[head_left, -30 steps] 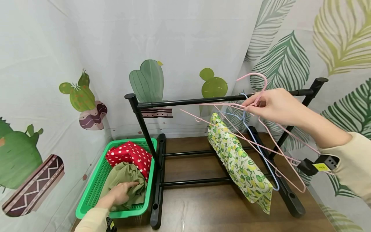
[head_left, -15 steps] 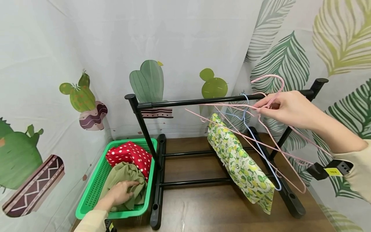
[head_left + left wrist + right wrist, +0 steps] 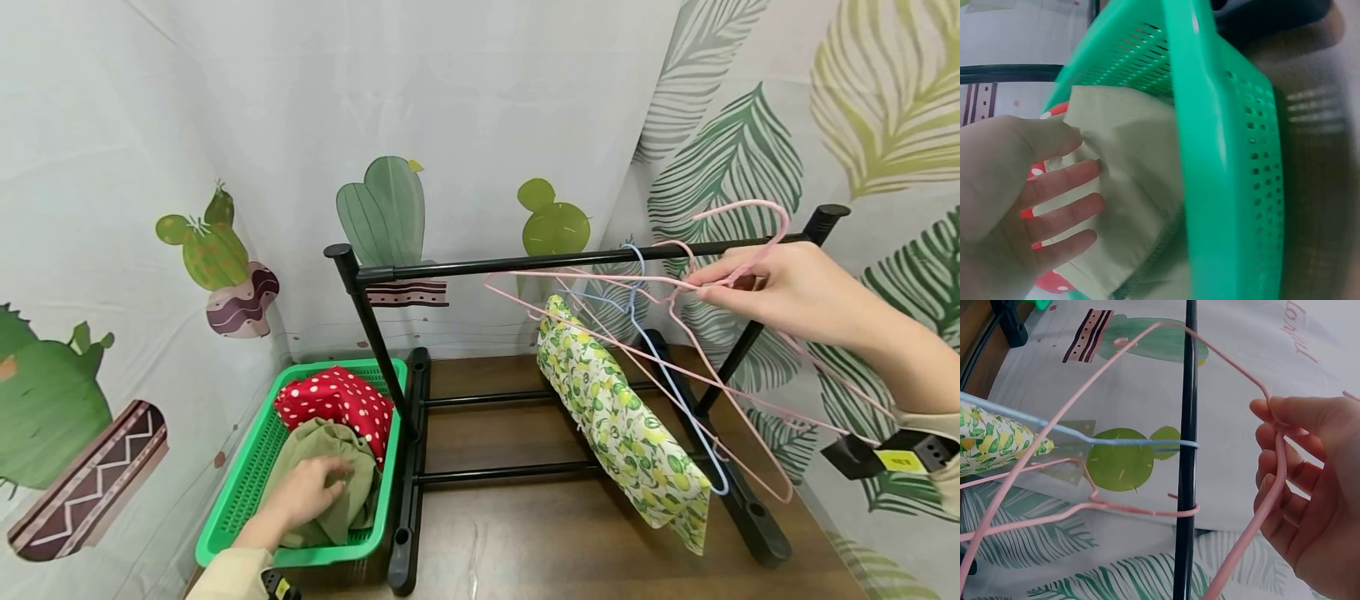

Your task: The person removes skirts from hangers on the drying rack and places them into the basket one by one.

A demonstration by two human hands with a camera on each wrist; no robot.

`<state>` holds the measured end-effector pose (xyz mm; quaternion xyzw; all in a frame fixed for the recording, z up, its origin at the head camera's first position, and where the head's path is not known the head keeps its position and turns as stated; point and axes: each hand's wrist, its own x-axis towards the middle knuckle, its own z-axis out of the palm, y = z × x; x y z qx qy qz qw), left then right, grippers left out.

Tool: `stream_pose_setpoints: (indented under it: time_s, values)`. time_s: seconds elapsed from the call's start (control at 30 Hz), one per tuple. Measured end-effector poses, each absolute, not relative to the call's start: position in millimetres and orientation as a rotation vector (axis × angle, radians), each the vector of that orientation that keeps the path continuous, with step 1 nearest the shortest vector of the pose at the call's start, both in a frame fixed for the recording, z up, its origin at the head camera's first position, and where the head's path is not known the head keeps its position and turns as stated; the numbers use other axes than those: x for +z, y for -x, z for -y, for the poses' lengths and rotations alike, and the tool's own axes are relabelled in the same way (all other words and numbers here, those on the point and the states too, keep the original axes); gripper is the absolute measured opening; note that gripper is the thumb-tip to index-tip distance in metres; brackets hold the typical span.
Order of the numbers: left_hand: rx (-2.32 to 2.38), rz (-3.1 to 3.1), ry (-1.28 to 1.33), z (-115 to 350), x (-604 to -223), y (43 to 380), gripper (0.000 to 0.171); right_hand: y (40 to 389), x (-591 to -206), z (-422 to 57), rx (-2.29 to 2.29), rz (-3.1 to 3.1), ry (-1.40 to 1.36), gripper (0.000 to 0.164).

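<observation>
My right hand pinches a pink hanger at the neck below its hook, which is off the rail. In the head view its arms pass in front of the rack's right part. My left hand is over an olive-green cloth in the green basket. Its fingers are spread and loosely bent, with the thumb apart from them; whether the fingertips touch the cloth I cannot tell. A red cloth with white dots lies in the basket behind the green one.
A black rack stands on the brown table. On its rail hang a blue hanger and another pink hanger. A lemon-print cloth hangs below the blue hanger. Printed curtains close off the back and sides.
My right hand has moved right along the rail with the pink hanger. My left hand has drawn back slightly on the green cloth, its pointing finger now bent.
</observation>
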<state>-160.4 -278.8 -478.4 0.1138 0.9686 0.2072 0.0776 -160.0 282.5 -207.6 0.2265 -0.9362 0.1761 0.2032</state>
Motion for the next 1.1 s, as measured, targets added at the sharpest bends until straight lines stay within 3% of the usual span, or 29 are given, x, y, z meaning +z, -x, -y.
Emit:
stream_pose_setpoints:
  time_s: [0.43, 1.1]
  values:
    - [0.673, -3.105, -0.435, 273, -459, 166, 0.018, 150, -217, -311, 0.763, 2.496, -0.708, 0.024]
    - [0.761, -3.275, -0.482, 255, -436, 170, 0.014, 137, -236, -337, 0.980, 2.405, -0.561, 0.024]
